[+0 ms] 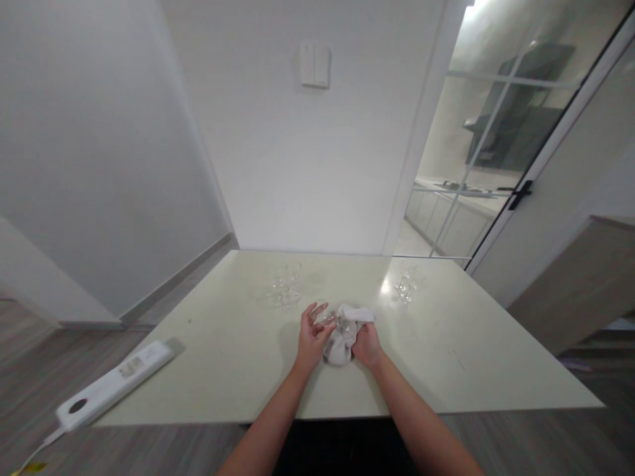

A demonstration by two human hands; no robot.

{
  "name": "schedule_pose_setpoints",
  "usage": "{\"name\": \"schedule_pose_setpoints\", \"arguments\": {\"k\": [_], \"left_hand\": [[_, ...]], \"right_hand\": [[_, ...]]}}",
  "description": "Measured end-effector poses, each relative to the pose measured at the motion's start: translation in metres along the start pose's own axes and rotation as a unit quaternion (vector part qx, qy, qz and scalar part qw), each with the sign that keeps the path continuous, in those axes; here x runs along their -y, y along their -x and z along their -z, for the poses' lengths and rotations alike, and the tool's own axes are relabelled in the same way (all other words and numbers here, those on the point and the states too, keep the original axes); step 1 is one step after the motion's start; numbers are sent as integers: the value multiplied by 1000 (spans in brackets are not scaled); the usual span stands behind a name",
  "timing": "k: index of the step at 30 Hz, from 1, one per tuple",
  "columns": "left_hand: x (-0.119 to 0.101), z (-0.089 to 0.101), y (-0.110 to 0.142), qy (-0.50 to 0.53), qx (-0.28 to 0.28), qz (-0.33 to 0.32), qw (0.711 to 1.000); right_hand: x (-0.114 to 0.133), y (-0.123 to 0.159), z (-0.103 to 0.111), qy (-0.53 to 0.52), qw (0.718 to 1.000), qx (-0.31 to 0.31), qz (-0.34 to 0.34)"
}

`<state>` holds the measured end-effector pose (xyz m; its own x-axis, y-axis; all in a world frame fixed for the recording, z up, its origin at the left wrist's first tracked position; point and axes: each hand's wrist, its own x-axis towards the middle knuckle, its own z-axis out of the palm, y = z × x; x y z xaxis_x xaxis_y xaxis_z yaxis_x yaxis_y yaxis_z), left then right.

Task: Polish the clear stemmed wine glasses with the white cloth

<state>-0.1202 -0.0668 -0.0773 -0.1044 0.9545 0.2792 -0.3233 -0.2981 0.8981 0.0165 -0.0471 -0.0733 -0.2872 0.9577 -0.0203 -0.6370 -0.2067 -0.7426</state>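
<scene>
My left hand is wrapped round a clear drinking glass over the middle of the pale table. My right hand grips a white cloth, which is bunched against the glass and partly stuffed into it. Both hands sit close together, almost touching.
Two or three clear glasses stand behind my left hand, and another clear glass lies or stands further right. A white power strip hangs over the table's left edge. A glass door stands at the right, walls lie behind.
</scene>
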Motion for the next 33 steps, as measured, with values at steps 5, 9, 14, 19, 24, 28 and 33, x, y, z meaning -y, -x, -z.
{"name": "schedule_pose_setpoints", "arguments": {"k": [5,9,14,19,24,28,33], "left_hand": [[-1,5,0,-53,-43,-54,996],[0,5,0,-68,-67,-89,991],[-1,7,-3,-104,-128,-163,973],[-2,15,-5,-191,-178,-183,948],[3,17,-3,-312,-139,-222,913],[10,17,1,-363,-35,-223,904],[14,15,6,-377,74,-231,894]], "right_hand": [[-5,2,3,-12,999,47,-13],[-8,1,7,-8,999,40,-11],[-9,0,12,15,1000,0,2],[-12,-2,22,104,986,-104,82],[-15,1,32,263,942,-110,177],[-18,9,22,315,923,-69,207],[-15,19,-5,347,903,-69,242]]}}
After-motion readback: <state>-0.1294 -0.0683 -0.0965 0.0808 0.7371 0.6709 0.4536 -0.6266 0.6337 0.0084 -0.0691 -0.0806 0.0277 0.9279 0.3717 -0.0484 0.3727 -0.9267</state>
